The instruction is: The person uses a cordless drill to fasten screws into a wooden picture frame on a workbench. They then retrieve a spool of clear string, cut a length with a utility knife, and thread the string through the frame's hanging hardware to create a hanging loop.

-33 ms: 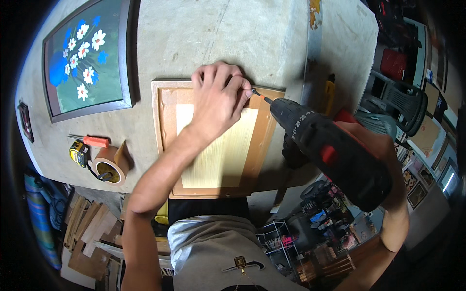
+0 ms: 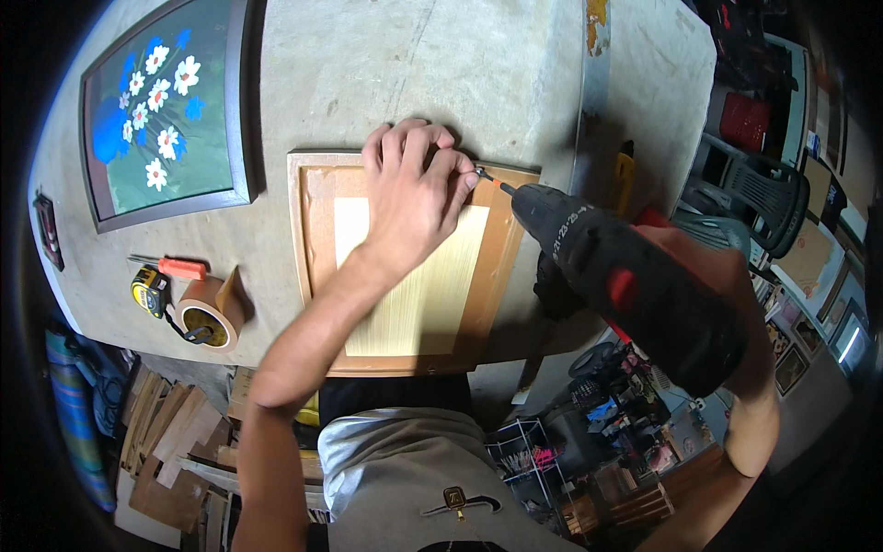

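A picture frame (image 2: 414,317) lies face down on the table, showing a pale panel edged with brown tape. My left hand (image 2: 414,184) rests at its far edge. Thumb and index finger pinch a tiny dark piece near the far right corner, too small to name. My right hand (image 2: 713,258) grips a black and red cordless drill (image 2: 616,276), partly hidden behind its body. From the chuck, the driver bit (image 2: 497,183) points left, its tip meeting the piece at my left fingertips.
On the left lie a framed flower painting (image 2: 166,120), an orange-handled screwdriver (image 2: 182,269), a tape measure (image 2: 150,291) and a roll of brown tape (image 2: 230,317). A yellow tool (image 2: 624,179) lies beyond the drill. Wood offcuts (image 2: 170,432) are stacked below left.
The drill's rear has tilted very slightly, and my left hand and forearm have shifted a little. The bit tip and the picture frame keep their places.
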Tool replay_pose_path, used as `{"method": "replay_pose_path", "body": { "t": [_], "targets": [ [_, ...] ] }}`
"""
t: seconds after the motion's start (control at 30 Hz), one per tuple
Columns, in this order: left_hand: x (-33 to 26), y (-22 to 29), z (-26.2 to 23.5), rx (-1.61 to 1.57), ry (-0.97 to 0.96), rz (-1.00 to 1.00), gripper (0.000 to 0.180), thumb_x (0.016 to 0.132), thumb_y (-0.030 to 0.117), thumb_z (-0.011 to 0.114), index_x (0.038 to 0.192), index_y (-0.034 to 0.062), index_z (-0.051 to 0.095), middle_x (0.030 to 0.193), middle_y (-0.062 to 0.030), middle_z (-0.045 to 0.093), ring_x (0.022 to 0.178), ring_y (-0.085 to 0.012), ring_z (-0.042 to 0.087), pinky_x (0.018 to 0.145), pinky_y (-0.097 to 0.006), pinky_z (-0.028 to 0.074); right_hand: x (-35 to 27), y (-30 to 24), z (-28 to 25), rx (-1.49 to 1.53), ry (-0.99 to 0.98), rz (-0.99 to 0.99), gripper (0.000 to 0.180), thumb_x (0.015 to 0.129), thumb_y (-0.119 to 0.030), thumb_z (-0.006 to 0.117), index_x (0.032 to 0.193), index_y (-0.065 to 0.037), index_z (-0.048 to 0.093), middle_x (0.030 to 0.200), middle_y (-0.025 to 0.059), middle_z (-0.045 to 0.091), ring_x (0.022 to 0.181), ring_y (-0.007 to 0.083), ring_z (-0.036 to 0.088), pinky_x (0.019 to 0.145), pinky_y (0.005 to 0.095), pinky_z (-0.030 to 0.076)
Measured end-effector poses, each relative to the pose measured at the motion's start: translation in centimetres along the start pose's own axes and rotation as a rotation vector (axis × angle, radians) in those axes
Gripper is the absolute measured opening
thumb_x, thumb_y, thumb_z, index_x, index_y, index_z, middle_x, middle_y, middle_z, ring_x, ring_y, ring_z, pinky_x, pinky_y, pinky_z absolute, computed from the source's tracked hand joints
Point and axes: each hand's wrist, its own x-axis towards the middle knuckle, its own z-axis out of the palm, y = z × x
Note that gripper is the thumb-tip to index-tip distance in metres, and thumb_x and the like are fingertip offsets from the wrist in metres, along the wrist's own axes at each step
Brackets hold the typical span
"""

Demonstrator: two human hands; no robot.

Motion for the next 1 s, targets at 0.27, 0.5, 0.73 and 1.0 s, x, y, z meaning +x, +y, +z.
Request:
{"method": "replay_pose_path", "body": {
  "t": [0.27, 0.5, 0.73, 1.0],
  "targets": [
    [-2.0, 0.2, 2.6, -0.058, 0.229, -0.139, 0.022, 0.077, 0.026, 0.072, 0.090, 0.0105, 0.063, 0.108, -0.0071, 0.052, 0.117, -0.0334, 0.042, 0.106, -0.058, 0.019, 2.2, -1.6, -1.4, -0.056, -0.174, -0.056, 0.041, 0.074, -0.012, 0.068, 0.110, 0.005, 0.059, 0.102, 0.0147, 0.064, 0.083, 0.0228, 0.068, 0.070, 0.0306, 0.054],
    [-2.0, 0.0, 2.8, -0.069, 0.222, -0.131, 0.020, 0.076, 0.025, 0.069, 0.091, 0.0128, 0.064, 0.101, 0.0010, 0.063, 0.117, -0.0256, 0.047, 0.110, -0.052, 0.014, 2.2, -2.3, -1.0, -0.028, -0.155, 0.055, 0.039, 0.072, -0.013, 0.069, 0.104, 0.006, 0.060, 0.099, 0.0141, 0.064, 0.079, 0.0216, 0.068, 0.067, 0.0293, 0.053],
    [-1.9, -0.2, 3.0, -0.094, 0.247, -0.135, 0.016, 0.076, 0.022, 0.066, 0.089, 0.0124, 0.067, 0.096, 0.0015, 0.065, 0.114, -0.0228, 0.050, 0.111, -0.050, 0.013, 2.2, -2.1, -0.8, -0.078, -0.134, 0.025, 0.042, 0.066, -0.015, 0.075, 0.100, 0.006, 0.060, 0.095, 0.0133, 0.063, 0.071, 0.0201, 0.065, 0.064, 0.0285, 0.051],
    [-1.7, 0.1, 2.7, -0.073, 0.211, -0.152, 0.021, 0.073, 0.023, 0.066, 0.092, 0.0134, 0.067, 0.097, 0.0016, 0.064, 0.112, -0.0227, 0.049, 0.111, -0.049, 0.013, 2.6, -2.2, -0.8, -0.064, -0.160, 0.065, 0.041, 0.068, -0.014, 0.076, 0.100, 0.005, 0.060, 0.093, 0.0129, 0.063, 0.071, 0.0203, 0.066, 0.063, 0.0281, 0.051]
  ]
}}
